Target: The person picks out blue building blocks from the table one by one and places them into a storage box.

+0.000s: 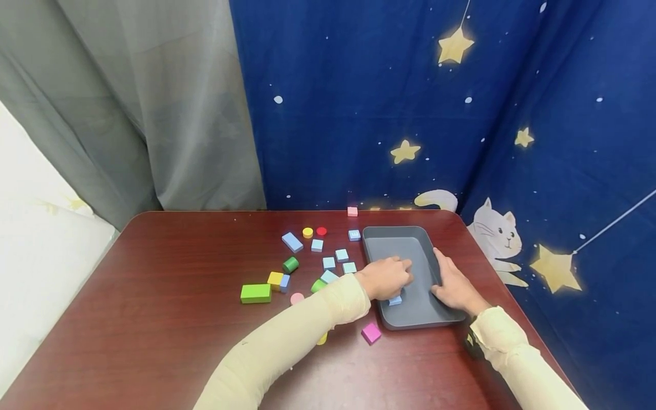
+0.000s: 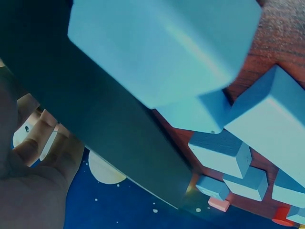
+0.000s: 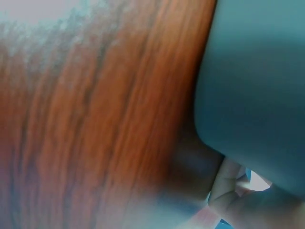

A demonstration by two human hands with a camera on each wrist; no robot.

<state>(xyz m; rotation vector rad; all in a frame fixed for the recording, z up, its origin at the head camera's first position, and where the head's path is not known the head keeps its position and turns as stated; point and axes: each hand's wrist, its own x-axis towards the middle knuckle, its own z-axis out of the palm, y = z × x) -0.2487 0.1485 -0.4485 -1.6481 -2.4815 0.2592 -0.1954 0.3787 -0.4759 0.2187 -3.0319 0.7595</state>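
A dark grey tray lies at the right of the table. My left hand reaches over its left wall, fingers bent down into it; whether they pinch anything is hidden. A small light blue block shows in the tray right below this hand. In the left wrist view the left hand has bent fingers beside the tray's dark wall. With the thumb inside and fingers along the outside, my right hand grips the tray's right rim. The right wrist view shows that hand partly behind the tray.
Left of the tray lie several light blue blocks, a green cylinder, a yellow block and a lime block. A magenta block sits near the tray's front corner, a pink block at the back edge.
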